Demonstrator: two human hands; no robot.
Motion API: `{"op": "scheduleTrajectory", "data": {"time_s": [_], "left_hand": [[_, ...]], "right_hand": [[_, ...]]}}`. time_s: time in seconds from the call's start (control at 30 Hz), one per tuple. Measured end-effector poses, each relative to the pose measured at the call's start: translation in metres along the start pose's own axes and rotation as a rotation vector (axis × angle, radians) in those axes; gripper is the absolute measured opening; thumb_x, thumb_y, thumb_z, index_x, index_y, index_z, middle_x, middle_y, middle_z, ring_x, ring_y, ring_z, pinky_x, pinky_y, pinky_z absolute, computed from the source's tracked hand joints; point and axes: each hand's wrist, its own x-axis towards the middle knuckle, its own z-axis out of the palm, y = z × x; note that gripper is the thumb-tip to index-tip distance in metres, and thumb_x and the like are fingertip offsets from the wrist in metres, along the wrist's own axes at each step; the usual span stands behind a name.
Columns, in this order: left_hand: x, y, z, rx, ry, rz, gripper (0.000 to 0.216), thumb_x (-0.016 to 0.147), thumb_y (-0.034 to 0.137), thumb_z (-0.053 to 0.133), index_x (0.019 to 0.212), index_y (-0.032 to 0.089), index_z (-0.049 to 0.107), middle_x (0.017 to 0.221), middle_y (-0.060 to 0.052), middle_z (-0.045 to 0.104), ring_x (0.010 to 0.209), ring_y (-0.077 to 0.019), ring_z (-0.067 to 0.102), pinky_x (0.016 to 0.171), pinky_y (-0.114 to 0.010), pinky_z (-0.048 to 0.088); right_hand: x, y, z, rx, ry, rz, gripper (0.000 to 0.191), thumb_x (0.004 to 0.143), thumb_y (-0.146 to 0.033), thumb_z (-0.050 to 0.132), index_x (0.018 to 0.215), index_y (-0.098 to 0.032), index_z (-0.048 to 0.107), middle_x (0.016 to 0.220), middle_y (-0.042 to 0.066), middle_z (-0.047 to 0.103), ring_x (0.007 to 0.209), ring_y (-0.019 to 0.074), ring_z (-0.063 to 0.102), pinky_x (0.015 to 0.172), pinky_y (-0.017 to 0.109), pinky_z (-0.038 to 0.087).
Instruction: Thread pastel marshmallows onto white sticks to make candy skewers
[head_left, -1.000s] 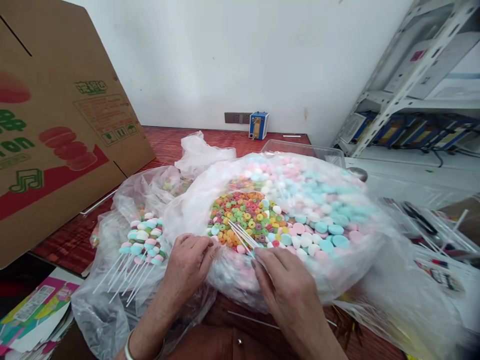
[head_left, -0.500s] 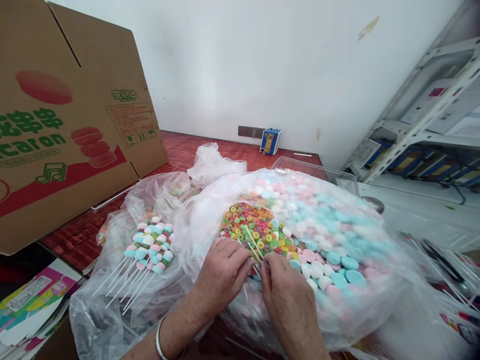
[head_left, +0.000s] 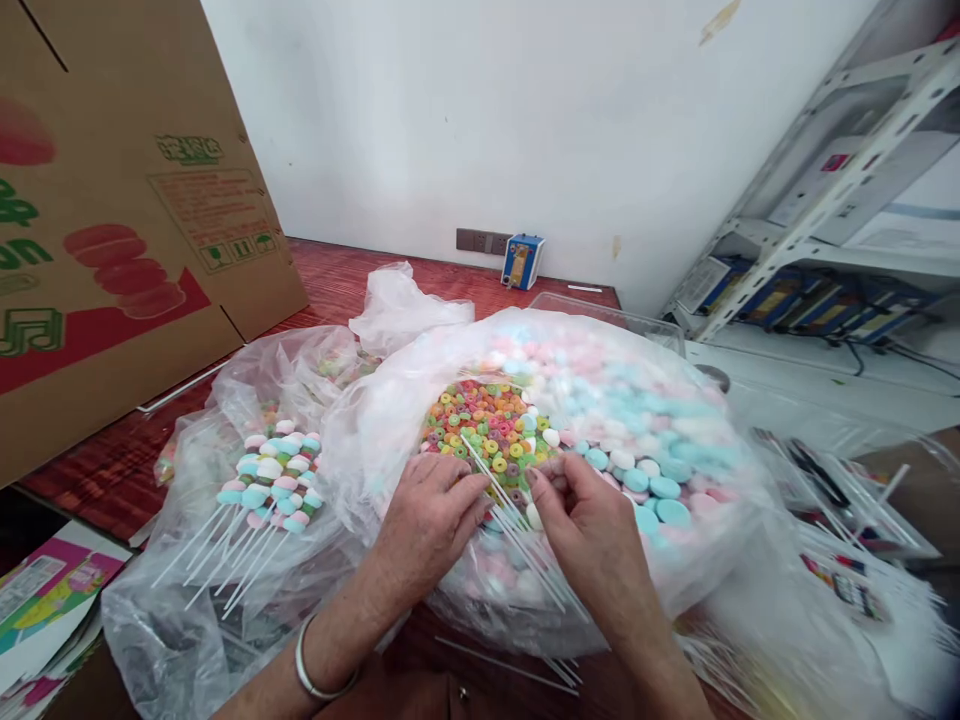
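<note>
My left hand [head_left: 435, 515] has its fingers curled and pressed together over the candy, its fingertips against a bundle of thin white sticks [head_left: 517, 535]. What lies inside its pinch is hidden. My right hand [head_left: 592, 530] is just right of the sticks, thumb and forefinger pinched together; I cannot make out what is between them. Beneath both hands a large clear plastic bag [head_left: 390, 400] lies opened out. In it are small colourful ring candies [head_left: 487, 415] and round pink, white and blue candies [head_left: 664, 488]. The sticks slant from the rings toward the table's front edge.
On the left, several finished candy skewers [head_left: 274, 480] rest on another clear bag [head_left: 150, 620]. A big cardboard box [head_left: 150, 220] stands behind them. Against the wall sits a small blue box [head_left: 523, 262]; a white shelf rack [head_left: 780, 260] is at right, above packaged items [head_left: 832, 490].
My right hand has moved away from my left, widening the gap between them. More of the white sticks now shows there. The view has turned slightly to the right.
</note>
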Motion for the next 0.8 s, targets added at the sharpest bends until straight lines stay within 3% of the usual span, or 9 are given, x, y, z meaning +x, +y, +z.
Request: {"op": "scheduleTrajectory", "data": {"time_s": [0.2,0.3,0.37,0.47,0.53,0.63,0.73,0.8], "left_hand": [[0.000,0.001,0.000,0.021,-0.016,-0.005,0.015,0.092,0.025,0.060,0.105,0.020,0.066,0.095,-0.007,0.066,0.092,-0.0234,0.059,0.092,-0.045,0.046],[-0.001,0.000,-0.002,0.031,-0.004,0.024,0.019,0.092,0.026,0.061,0.109,0.020,0.067,0.098,-0.008,0.067,0.095,-0.0240,0.059,0.095,-0.046,0.046],[-0.001,-0.001,-0.004,0.023,-0.024,0.082,0.026,0.091,0.029,0.062,0.116,0.022,0.066,0.110,-0.010,0.067,0.106,-0.0271,0.058,0.101,-0.050,0.042],[0.001,0.000,-0.006,-0.006,-0.123,0.207,0.039,0.089,0.036,0.066,0.125,0.025,0.063,0.128,-0.011,0.064,0.128,-0.0330,0.048,0.110,-0.056,0.032],[0.003,0.002,-0.005,-0.029,-0.152,0.265,0.034,0.090,0.034,0.065,0.122,0.025,0.065,0.122,-0.008,0.067,0.129,-0.0316,0.047,0.112,-0.054,0.030],[0.005,0.008,-0.007,-0.027,-0.097,0.261,0.012,0.093,0.024,0.060,0.100,0.023,0.070,0.094,-0.003,0.072,0.105,-0.0236,0.059,0.107,-0.048,0.035],[0.006,0.009,-0.011,0.024,-0.050,0.210,0.011,0.094,0.023,0.059,0.088,0.021,0.069,0.080,-0.002,0.068,0.082,-0.0185,0.059,0.095,-0.042,0.040],[0.007,0.008,-0.012,0.068,-0.030,0.159,0.014,0.094,0.024,0.058,0.085,0.019,0.068,0.078,-0.003,0.067,0.078,-0.0184,0.058,0.090,-0.040,0.042]], "right_hand": [[-0.008,-0.004,0.008,-0.119,-0.116,-0.062,0.016,0.088,-0.019,0.055,0.072,-0.021,0.056,0.073,0.000,0.060,0.065,0.0157,0.052,0.059,0.027,0.030],[-0.003,-0.003,0.018,-0.059,-0.094,-0.038,0.019,0.085,-0.014,0.054,0.068,-0.021,0.052,0.067,-0.001,0.055,0.062,0.0145,0.048,0.058,0.027,0.028],[0.003,0.000,0.018,0.017,-0.065,-0.009,0.018,0.085,-0.015,0.054,0.068,-0.021,0.051,0.063,-0.003,0.053,0.059,0.0130,0.048,0.057,0.025,0.031],[0.010,0.004,0.005,0.153,0.044,0.036,0.014,0.088,-0.020,0.051,0.074,-0.022,0.049,0.065,-0.005,0.053,0.060,0.0110,0.051,0.057,0.023,0.038],[0.008,0.006,-0.010,0.223,0.149,0.056,0.012,0.090,-0.023,0.049,0.079,-0.023,0.046,0.069,-0.006,0.050,0.060,0.0098,0.051,0.057,0.022,0.040],[-0.005,0.006,-0.033,0.391,0.351,0.065,0.014,0.091,-0.026,0.055,0.081,-0.023,0.047,0.070,-0.006,0.046,0.056,0.0082,0.045,0.051,0.021,0.037],[-0.026,0.009,-0.049,0.596,0.525,0.044,0.009,0.090,-0.024,0.062,0.085,-0.021,0.055,0.069,-0.006,0.050,0.052,0.0078,0.043,0.048,0.022,0.034],[-0.038,0.014,-0.052,0.682,0.578,0.060,0.007,0.089,-0.023,0.065,0.088,-0.022,0.058,0.068,-0.005,0.052,0.053,0.0083,0.043,0.047,0.022,0.033]]}}
